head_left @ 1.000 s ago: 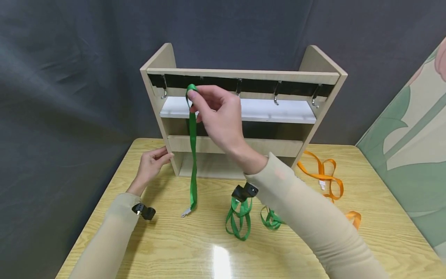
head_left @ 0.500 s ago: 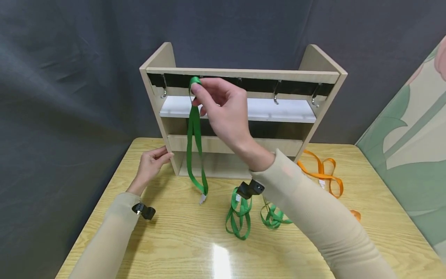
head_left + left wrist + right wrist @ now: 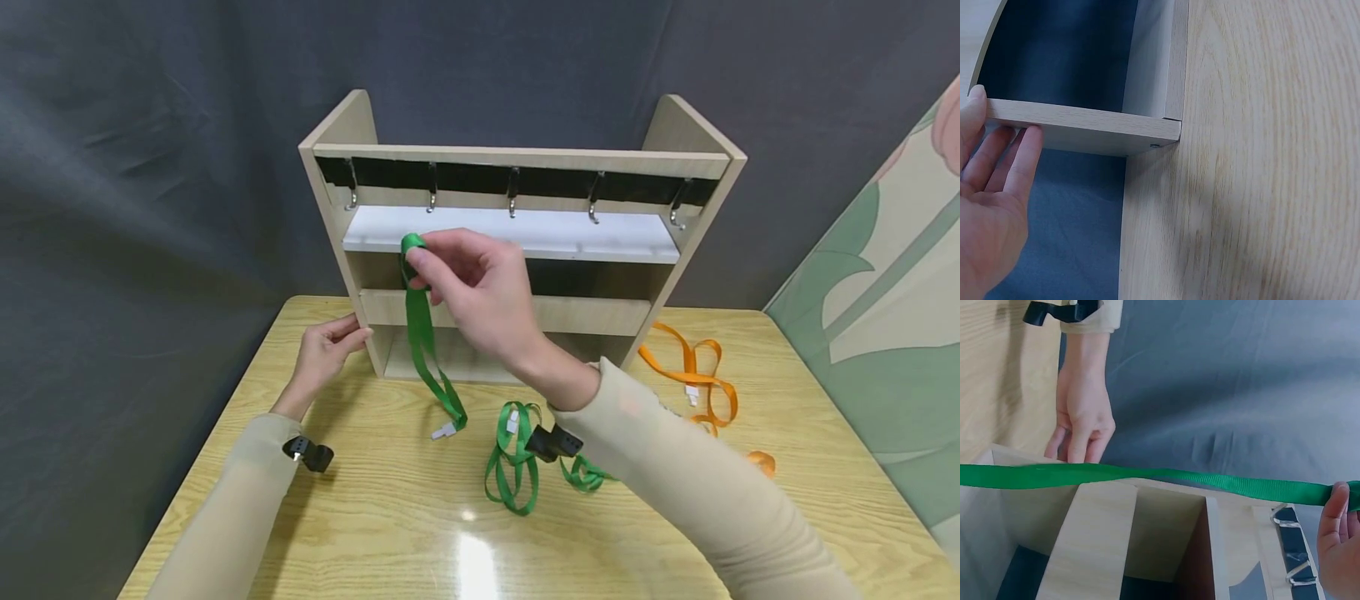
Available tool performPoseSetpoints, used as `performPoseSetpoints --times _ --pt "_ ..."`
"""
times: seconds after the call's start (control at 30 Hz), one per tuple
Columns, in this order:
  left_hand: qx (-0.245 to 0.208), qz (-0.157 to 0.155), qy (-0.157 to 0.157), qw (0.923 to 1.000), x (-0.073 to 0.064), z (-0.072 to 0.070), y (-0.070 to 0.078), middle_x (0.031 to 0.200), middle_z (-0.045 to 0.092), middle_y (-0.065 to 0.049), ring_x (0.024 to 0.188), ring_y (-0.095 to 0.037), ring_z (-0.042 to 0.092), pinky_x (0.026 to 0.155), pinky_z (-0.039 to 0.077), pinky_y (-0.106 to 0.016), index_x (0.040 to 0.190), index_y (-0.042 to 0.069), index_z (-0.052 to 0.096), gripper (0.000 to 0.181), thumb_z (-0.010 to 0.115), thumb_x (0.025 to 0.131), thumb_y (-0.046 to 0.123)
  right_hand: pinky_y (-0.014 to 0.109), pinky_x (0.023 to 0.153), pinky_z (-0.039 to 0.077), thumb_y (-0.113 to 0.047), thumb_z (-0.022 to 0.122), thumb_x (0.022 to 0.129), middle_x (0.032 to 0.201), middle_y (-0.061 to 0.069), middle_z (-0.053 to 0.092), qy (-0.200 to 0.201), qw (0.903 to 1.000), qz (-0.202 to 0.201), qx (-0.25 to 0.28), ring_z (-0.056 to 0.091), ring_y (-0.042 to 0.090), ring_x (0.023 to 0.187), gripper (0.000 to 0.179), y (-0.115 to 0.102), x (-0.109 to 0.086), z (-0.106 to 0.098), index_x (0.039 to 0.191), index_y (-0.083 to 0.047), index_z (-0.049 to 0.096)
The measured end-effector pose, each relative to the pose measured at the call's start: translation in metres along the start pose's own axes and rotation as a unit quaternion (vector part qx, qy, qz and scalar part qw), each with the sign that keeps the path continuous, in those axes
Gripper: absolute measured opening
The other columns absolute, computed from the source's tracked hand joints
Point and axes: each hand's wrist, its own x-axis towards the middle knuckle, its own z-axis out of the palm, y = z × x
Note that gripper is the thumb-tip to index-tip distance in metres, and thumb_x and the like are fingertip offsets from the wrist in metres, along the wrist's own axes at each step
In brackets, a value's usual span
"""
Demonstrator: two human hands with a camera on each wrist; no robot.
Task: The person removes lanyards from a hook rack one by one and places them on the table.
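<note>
My right hand [image 3: 487, 292] pinches the top loop of a green lanyard [image 3: 422, 333] between thumb and fingers, in front of the wooden shelf rack [image 3: 502, 313]. The strap hangs down with its pale clip [image 3: 444, 431] low over the table. In the right wrist view the lanyard [image 3: 1110, 473] runs across the picture from the fingertips. At the rack's lower left, my left hand [image 3: 321, 358] grips the side panel. Seen from the left wrist, the thumb lies at one face of that panel [image 3: 1085, 120] and the fingers touch the other.
Several metal hooks [image 3: 513, 192] line a black strip along the rack's top bar. Two green lanyards lie bundled on the table, one in front of the rack [image 3: 512, 467] and one partly behind my right sleeve [image 3: 585, 475]. Orange lanyards [image 3: 690, 367] lie at the right.
My right hand rises slightly, then comes down from hook height to below the white shelf, with the green lanyard in it. The lanyard's clip end has swung right. The left hand keeps its place.
</note>
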Motion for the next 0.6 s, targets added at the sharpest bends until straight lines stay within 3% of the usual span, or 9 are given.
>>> performPoseSetpoints --times 0.17,0.37,0.6 --pt "-0.005 0.007 -0.001 1.0000 0.000 0.000 0.000 0.113 0.059 -0.030 0.091 -0.024 0.066 0.079 0.050 -0.048 0.124 -0.012 0.056 0.036 0.064 0.091 0.000 0.029 0.048 0.048 0.002 0.064 0.090 0.079 0.010 0.069 -0.015 0.9999 0.003 0.002 0.062 0.029 0.061 0.012 0.000 -0.007 0.004 0.098 0.009 0.068" --pt "-0.010 0.011 -0.002 0.9999 0.000 0.000 0.000 0.114 0.059 -0.030 0.093 -0.028 0.066 0.079 0.052 -0.045 0.123 -0.012 0.056 0.036 0.064 0.090 -0.001 0.031 0.050 0.050 0.001 0.064 0.090 0.077 0.006 0.069 -0.026 0.9996 0.011 0.004 0.062 0.028 0.062 0.012 -0.003 -0.011 0.006 0.099 0.007 0.069" --pt "-0.022 0.017 -0.001 0.9996 0.001 0.001 -0.001 0.113 0.059 -0.032 0.091 -0.020 0.067 0.078 0.052 -0.042 0.122 -0.013 0.057 0.035 0.065 0.089 -0.002 0.035 0.053 0.052 0.002 0.063 0.090 0.082 0.008 0.069 -0.054 0.9979 0.029 0.020 0.064 0.026 0.065 0.012 -0.006 -0.027 0.006 0.100 0.006 0.068"
